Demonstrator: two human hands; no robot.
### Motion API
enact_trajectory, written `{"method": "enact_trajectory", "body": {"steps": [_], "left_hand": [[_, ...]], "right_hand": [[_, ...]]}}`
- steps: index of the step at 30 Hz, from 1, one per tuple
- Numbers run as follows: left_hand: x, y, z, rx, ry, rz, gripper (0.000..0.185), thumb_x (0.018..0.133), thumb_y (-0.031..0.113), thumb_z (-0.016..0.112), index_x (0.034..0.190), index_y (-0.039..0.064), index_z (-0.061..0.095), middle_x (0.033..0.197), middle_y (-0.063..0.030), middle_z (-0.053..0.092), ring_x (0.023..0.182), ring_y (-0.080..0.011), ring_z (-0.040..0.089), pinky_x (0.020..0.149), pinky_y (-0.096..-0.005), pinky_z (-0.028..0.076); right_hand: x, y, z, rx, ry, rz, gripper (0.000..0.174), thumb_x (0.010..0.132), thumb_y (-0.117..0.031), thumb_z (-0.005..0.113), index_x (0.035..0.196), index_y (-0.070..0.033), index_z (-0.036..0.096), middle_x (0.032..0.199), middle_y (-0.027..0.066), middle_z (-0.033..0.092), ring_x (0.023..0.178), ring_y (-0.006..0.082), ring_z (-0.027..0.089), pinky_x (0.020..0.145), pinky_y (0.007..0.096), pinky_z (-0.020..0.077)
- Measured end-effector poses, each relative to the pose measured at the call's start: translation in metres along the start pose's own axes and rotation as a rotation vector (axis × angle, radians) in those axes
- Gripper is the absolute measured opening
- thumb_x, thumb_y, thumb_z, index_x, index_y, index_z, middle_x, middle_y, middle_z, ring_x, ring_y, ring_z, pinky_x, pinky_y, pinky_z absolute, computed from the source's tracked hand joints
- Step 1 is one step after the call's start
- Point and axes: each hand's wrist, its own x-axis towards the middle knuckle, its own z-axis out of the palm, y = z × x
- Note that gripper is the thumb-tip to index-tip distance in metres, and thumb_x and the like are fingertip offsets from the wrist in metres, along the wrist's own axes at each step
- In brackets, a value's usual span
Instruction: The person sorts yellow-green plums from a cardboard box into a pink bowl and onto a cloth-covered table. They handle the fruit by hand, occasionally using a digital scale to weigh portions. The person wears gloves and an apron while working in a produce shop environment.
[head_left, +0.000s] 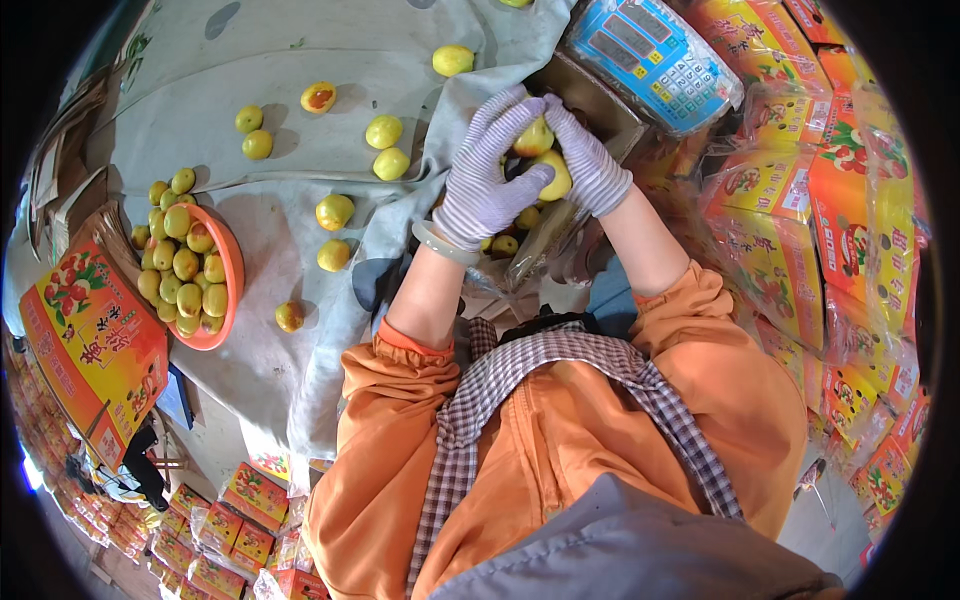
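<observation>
Both my hands wear striped lilac-and-white knit gloves. My left hand (484, 176) and my right hand (589, 157) are cupped towards each other. Between them they hold yellow-green fruits (553, 174) that look like jujubes, some with brown patches. How many are inside the grasp is partly hidden by the fingers. Directly below is an open cardboard carton (615, 120), with clear plastic film (544, 244) along its near side. More fruits (504, 246) show inside the carton under my left hand.
A grey cloth (322, 150) covers the surface at left, with several loose fruits scattered over it. An orange plastic basin (234, 277) heaped with fruits stands there, near a printed carton (97, 337). Beyond my carton is a blue digital scale display (652, 60). Stacked printed boxes (780, 225) line the right.
</observation>
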Motion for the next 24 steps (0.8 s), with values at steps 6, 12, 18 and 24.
{"method": "enact_trajectory", "body": {"steps": [6,12,18,24], "left_hand": [[0.015,-0.017,0.013,-1.0,0.332,-0.656,0.043,0.085,0.037,0.06,0.105,-0.001,0.05,0.088,-0.017,0.059,0.069,-0.0214,0.061,0.061,-0.0278,0.053],[0.019,-0.023,0.012,-1.39,0.278,-0.954,0.047,0.084,0.047,0.059,0.098,0.004,0.049,0.075,-0.0176,0.059,0.06,-0.0209,0.059,0.045,-0.0217,0.051],[0.016,-0.026,0.007,-1.424,0.194,-0.941,0.04,0.084,0.039,0.059,0.098,0.003,0.051,0.083,-0.0162,0.058,0.067,-0.022,0.058,0.05,-0.0241,0.051],[0.015,-0.025,0.023,-1.146,0.354,-0.949,0.04,0.087,0.036,0.054,0.107,0.002,0.051,0.087,-0.0148,0.059,0.06,-0.0222,0.058,0.045,-0.0288,0.047]], "right_hand": [[0.009,-0.019,-0.047,0.009,-0.15,0.272,0.058,0.089,-0.058,0.043,0.085,-0.003,0.059,0.088,0.0131,0.062,0.068,0.0232,0.064,0.059,0.0425,0.0568],[0.004,-0.015,-0.05,0.081,-0.094,-0.063,0.036,0.086,-0.021,0.06,0.116,-0.003,0.052,0.11,0.0116,0.054,0.106,0.0254,0.054,0.092,0.0394,0.0475],[-0.007,-0.018,-0.045,-1.034,0.034,-0.622,0.057,0.07,-0.016,0.077,0.121,-0.008,0.052,0.113,0.0068,0.06,0.104,0.0202,0.058,0.089,0.0326,0.0477],[-0.008,-0.019,-0.042,-1.297,0.201,-0.664,0.051,0.075,-0.029,0.073,0.118,-0.008,0.055,0.1,0.0091,0.064,0.093,0.0209,0.061,0.084,0.0324,0.0489]]}}
